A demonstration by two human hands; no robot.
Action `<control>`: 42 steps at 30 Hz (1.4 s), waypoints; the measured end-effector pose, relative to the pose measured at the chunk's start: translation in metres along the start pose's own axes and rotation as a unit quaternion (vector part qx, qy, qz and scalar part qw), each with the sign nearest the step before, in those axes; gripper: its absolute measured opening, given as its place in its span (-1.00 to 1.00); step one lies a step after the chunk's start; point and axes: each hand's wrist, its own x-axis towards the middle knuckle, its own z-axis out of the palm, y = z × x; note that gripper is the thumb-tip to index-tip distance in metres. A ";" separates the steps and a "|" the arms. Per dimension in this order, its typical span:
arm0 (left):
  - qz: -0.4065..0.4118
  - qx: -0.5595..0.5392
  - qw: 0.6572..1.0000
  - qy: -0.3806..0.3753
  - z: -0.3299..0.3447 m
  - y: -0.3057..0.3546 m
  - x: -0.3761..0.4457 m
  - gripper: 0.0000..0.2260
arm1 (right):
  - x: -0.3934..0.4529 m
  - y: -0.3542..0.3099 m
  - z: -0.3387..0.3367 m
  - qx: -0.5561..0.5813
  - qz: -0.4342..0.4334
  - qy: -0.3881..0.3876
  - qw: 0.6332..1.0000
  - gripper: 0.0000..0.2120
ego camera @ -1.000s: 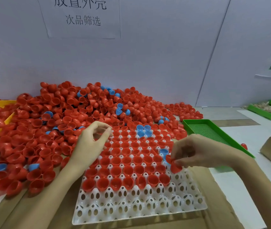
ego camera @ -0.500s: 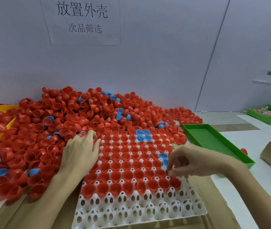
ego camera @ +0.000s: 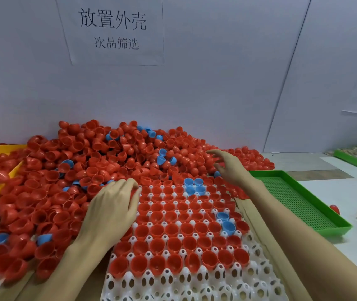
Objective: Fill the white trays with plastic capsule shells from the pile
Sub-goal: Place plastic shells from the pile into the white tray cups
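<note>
Beside the green tray [ego camera: 299,205], white tray [ego camera: 195,283] front rows lie unfilled.

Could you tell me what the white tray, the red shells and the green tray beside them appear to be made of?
White tray: looks like thin moulded plastic, slightly glossy, with formed cups and punched holes.
Red shells: apparently hard plastic, smooth and shiny, judging by bright highlights on their curved walls.
Green tray: probably rigid plastic, with an even colour, a perforated mesh floor and a raised rim.
</note>
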 end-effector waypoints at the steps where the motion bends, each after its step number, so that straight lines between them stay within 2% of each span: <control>1: 0.005 -0.001 1.000 0.005 -0.001 0.001 0.000 -0.98 | 0.006 -0.002 0.004 0.010 0.003 0.005 1.000 -0.57; 5: 0.014 -0.006 1.000 0.021 -0.004 0.008 0.002 -0.84 | 0.024 -0.012 0.024 -0.009 -0.005 0.003 1.000 -0.64; 9: 0.008 -0.009 1.000 0.027 -0.006 0.007 0.002 -0.85 | 0.027 -0.021 0.042 -0.085 -0.011 0.032 0.996 -0.77; 12: -0.018 -0.011 0.999 0.029 -0.007 0.004 0.002 -0.88 | 0.022 -0.029 0.040 -0.016 -0.003 0.073 0.997 -0.78; 14: -0.019 -0.012 0.999 0.031 -0.008 0.003 0.001 -0.92 | 0.012 -0.035 0.031 0.066 0.006 0.074 0.995 -0.79; 16: -0.010 -0.022 0.999 0.028 -0.007 0.004 0.001 -0.94 | -0.005 -0.044 0.019 0.185 0.015 0.039 0.982 -0.79; 18: 0.002 -0.046 0.999 0.012 -0.004 0.006 0.001 -0.94 | -0.025 -0.053 0.006 0.308 0.015 -0.018 0.951 -0.78; 21: -0.019 -0.165 0.986 -0.019 0.001 0.014 0.001 -0.87 | -0.053 -0.061 -0.010 0.417 -0.008 -0.151 0.896 -0.74; 24: -0.072 -0.346 0.930 -0.100 0.000 0.025 0.001 -0.67 | -0.073 -0.066 -0.015 0.463 -0.056 -0.287 0.836 -0.71; 27: -0.088 -0.438 0.882 -0.147 0.001 0.033 0.000 -0.52 | -0.085 -0.072 -0.011 0.437 -0.109 -0.360 0.817 -0.70; 30: -0.089 -0.450 0.877 -0.140 0.002 0.036 -0.003 -0.58 | -0.091 -0.075 -0.009 0.441 -0.128 -0.386 0.800 -0.71; 36: -0.069 -0.484 0.863 -0.131 -0.002 0.037 -0.001 -0.63 | -0.093 -0.070 -0.013 0.475 -0.129 -0.359 0.793 -0.70; 39: -0.074 -0.496 0.854 -0.139 -0.003 0.038 -0.002 -0.66 | -0.094 -0.070 -0.013 0.503 -0.125 -0.360 0.776 -0.65; 41: -0.094 -0.514 0.837 -0.162 -0.004 0.039 -0.002 -0.72 | -0.095 -0.071 -0.013 0.518 -0.124 -0.360 0.766 -0.63; 42: -0.110 -0.543 0.813 -0.178 -0.003 0.040 -0.002 -0.76 | -0.095 -0.071 -0.012 0.520 -0.125 -0.355 0.767 -0.62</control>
